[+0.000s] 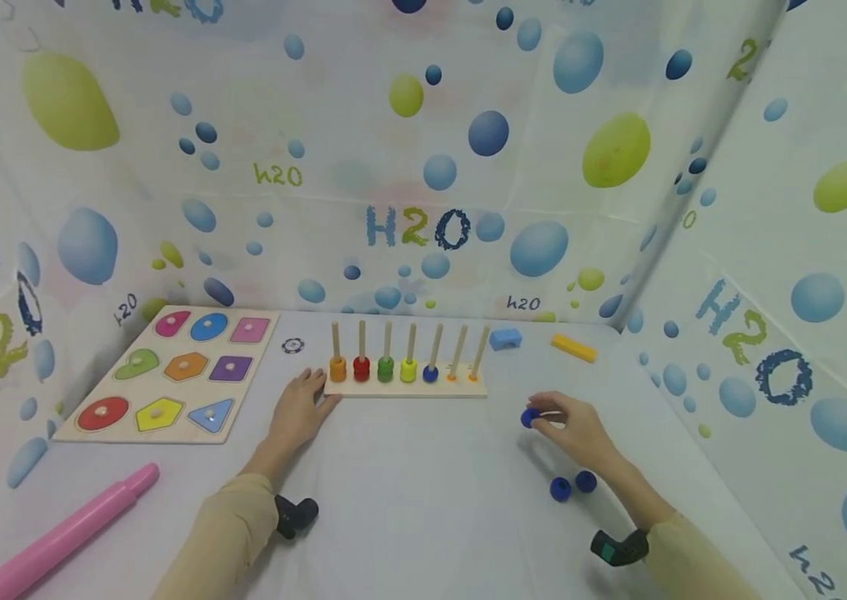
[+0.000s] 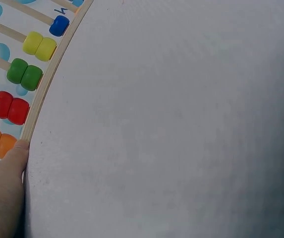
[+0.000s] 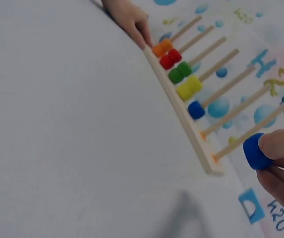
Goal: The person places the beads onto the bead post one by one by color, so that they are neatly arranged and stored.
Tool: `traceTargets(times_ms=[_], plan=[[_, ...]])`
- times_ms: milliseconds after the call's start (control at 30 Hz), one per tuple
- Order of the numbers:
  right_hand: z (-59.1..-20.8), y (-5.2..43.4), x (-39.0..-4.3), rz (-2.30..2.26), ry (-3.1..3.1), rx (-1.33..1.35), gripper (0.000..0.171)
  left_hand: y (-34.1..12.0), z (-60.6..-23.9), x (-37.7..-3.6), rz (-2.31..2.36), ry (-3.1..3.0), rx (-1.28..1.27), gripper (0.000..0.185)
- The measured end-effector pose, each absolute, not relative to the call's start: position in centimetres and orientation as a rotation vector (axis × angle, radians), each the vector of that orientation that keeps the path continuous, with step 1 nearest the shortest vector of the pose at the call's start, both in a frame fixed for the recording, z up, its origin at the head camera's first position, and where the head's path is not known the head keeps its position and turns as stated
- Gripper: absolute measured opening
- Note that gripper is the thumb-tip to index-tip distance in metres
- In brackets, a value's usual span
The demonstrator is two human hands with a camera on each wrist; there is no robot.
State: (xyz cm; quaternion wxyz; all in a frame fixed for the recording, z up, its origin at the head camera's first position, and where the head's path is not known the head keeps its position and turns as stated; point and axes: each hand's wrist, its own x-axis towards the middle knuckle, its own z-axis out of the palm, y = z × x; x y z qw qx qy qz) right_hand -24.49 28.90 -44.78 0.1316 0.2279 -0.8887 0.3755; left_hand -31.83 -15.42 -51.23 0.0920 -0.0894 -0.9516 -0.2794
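A wooden peg rack point(image 1: 404, 388) point(image 2: 42, 91) point(image 3: 181, 116) stands mid-table with several upright pegs. Its left pegs carry orange point(image 1: 338, 368), red point(image 1: 361, 367), green point(image 1: 385, 368) and yellow point(image 1: 408, 369) beads, two each, then one blue bead point(image 1: 430, 374). The last two pegs are bare. My left hand point(image 1: 302, 408) point(image 2: 5, 173) rests flat on the table with its fingertips against the rack's left end. My right hand point(image 1: 569, 423) point(image 3: 280, 158) hovers right of the rack and pinches a blue bead point(image 1: 528, 417) point(image 3: 255, 151). Two more blue beads point(image 1: 572, 485) lie near my right wrist.
A shape puzzle board point(image 1: 172, 373) lies at the left, a pink plastic bat point(image 1: 63, 533) at the front left. A blue arch block point(image 1: 505, 337) and a yellow bar block point(image 1: 573, 347) sit behind the rack's right end. Printed curtain walls enclose the table.
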Motion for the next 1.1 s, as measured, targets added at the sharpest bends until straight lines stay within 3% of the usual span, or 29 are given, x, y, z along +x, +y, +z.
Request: traceTargets(times_ms=[567,1100], plan=[[-38.2,18.0,-34.0,1.128,-2.437,0.665,0.030,-15.6,-51.6,-31.9,-0.857,-2.808,-0.272,0.060],[-38.1,14.9,-36.3,1.037,-2.544,0.710,0.030,-15.5,-51.2,-31.7,-0.840,-2.813,-0.261,0.059]])
